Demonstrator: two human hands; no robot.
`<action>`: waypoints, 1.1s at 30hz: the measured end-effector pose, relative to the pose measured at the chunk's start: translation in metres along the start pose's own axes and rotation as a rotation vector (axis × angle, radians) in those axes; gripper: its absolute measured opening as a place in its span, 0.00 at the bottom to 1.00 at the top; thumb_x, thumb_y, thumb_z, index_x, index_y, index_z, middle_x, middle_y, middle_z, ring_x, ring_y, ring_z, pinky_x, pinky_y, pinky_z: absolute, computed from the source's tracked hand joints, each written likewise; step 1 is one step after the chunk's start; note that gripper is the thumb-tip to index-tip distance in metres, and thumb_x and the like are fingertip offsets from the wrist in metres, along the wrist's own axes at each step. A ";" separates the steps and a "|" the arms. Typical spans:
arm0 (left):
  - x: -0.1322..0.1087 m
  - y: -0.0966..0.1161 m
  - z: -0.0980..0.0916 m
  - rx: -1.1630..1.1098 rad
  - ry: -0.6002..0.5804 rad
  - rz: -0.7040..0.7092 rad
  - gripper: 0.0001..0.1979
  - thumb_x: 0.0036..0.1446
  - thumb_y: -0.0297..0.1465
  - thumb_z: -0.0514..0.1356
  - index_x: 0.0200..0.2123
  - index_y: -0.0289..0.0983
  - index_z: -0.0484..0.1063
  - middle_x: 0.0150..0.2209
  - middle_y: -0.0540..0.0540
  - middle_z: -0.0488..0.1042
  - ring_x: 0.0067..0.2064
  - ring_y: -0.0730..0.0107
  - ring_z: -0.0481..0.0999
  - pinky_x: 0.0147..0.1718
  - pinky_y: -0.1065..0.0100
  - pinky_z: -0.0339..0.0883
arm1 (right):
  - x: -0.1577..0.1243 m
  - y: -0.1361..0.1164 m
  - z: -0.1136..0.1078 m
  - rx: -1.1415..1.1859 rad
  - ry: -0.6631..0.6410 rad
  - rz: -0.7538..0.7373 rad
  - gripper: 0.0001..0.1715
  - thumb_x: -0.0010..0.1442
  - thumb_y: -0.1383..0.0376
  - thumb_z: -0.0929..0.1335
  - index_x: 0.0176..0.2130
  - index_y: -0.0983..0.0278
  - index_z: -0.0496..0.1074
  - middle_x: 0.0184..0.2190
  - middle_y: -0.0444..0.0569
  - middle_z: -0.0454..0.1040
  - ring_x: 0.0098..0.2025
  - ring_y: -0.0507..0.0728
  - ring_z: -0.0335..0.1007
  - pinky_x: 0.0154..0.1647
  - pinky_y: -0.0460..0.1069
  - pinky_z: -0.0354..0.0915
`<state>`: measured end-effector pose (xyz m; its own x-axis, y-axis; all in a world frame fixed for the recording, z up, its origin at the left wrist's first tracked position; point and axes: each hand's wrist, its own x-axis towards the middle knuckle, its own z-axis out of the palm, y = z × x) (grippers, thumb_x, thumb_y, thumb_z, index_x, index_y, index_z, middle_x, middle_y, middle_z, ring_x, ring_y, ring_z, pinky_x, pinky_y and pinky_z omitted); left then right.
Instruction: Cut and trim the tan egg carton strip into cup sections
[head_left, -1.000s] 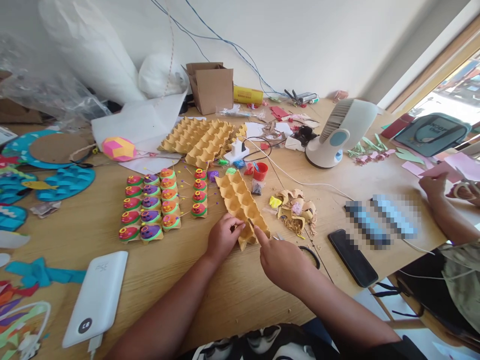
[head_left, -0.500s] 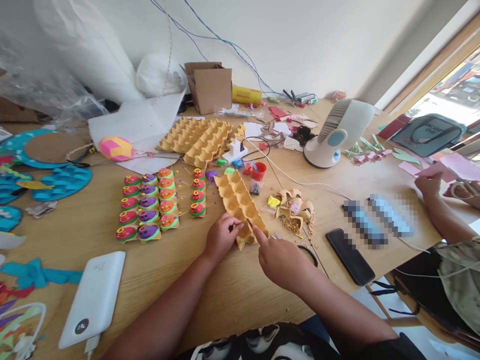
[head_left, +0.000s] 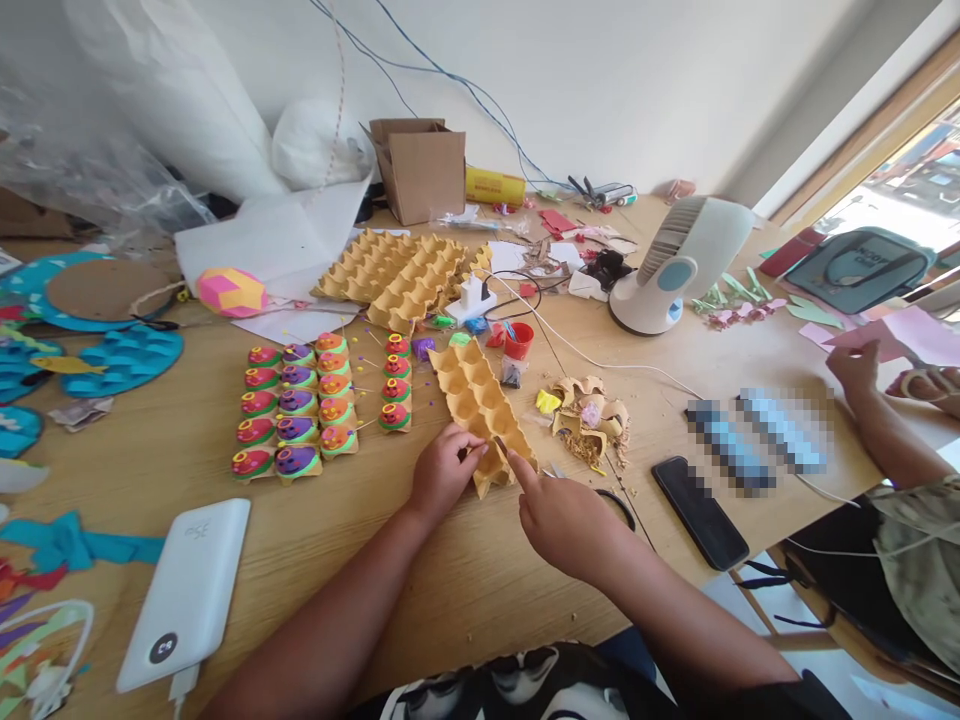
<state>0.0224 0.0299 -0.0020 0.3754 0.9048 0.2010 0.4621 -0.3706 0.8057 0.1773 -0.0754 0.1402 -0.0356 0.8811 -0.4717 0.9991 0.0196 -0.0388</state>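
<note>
A tan egg-carton piece [head_left: 480, 390] with two rows of cups lies on the table in front of me. My left hand [head_left: 448, 468] pinches its near left edge, fingers closed. On its near right part, my right hand [head_left: 559, 520] holds a small dark-bladed tool [head_left: 500, 446], index finger stretched along it; the handle is hidden in my palm. Left of the carton stand rows of cups with painted red [head_left: 255, 432], purple [head_left: 298, 430] and orange clay figures. Carton scraps and crumbs [head_left: 592, 420] lie to the right, beside a lump of yellow clay [head_left: 547, 401].
A red cup [head_left: 517, 341], white fan [head_left: 667, 265], cables and more egg cartons [head_left: 390, 275] stand behind. A black phone [head_left: 700, 512] lies at right, a white power bank [head_left: 186, 595] at left. Another person's hands [head_left: 859, 370] hold pink paper and scissors at far right.
The view has shifted very slightly. Both my hands stay nearly where they were on the carton. The other person's hand and the pink paper have moved a little.
</note>
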 end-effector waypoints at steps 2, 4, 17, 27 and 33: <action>0.000 -0.001 0.000 0.000 0.001 0.001 0.05 0.61 0.33 0.63 0.35 0.39 0.78 0.36 0.49 0.76 0.37 0.67 0.76 0.39 0.68 0.68 | -0.002 -0.001 0.000 -0.004 -0.008 0.013 0.35 0.71 0.66 0.56 0.73 0.66 0.47 0.39 0.58 0.82 0.39 0.63 0.81 0.34 0.50 0.68; 0.000 -0.001 0.000 -0.002 -0.001 0.003 0.05 0.61 0.32 0.63 0.35 0.39 0.78 0.36 0.49 0.76 0.38 0.68 0.76 0.39 0.68 0.68 | -0.003 -0.003 -0.001 -0.020 -0.036 0.019 0.36 0.71 0.66 0.56 0.73 0.66 0.46 0.39 0.59 0.82 0.39 0.63 0.81 0.34 0.50 0.68; 0.000 -0.001 0.001 -0.014 0.001 0.009 0.05 0.61 0.32 0.62 0.35 0.38 0.78 0.37 0.48 0.76 0.38 0.68 0.76 0.40 0.68 0.68 | -0.009 0.007 0.005 0.040 0.053 0.018 0.35 0.71 0.63 0.57 0.73 0.61 0.48 0.39 0.54 0.83 0.38 0.63 0.81 0.31 0.49 0.63; 0.000 0.002 0.001 -0.022 0.005 -0.004 0.06 0.62 0.33 0.62 0.36 0.38 0.78 0.37 0.47 0.76 0.39 0.67 0.77 0.40 0.67 0.69 | 0.002 0.007 0.022 0.050 0.116 0.011 0.34 0.71 0.63 0.57 0.73 0.62 0.50 0.37 0.53 0.83 0.37 0.61 0.81 0.31 0.48 0.62; 0.000 0.002 0.001 -0.018 -0.002 -0.020 0.06 0.62 0.33 0.62 0.35 0.39 0.79 0.37 0.49 0.76 0.39 0.68 0.77 0.40 0.68 0.67 | 0.006 0.000 0.026 0.002 0.089 0.047 0.35 0.71 0.62 0.57 0.73 0.61 0.47 0.36 0.53 0.83 0.35 0.61 0.81 0.30 0.48 0.63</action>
<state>0.0241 0.0293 -0.0004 0.3675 0.9118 0.1834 0.4555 -0.3484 0.8193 0.1768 -0.0829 0.1145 0.0142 0.9196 -0.3927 0.9995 -0.0241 -0.0203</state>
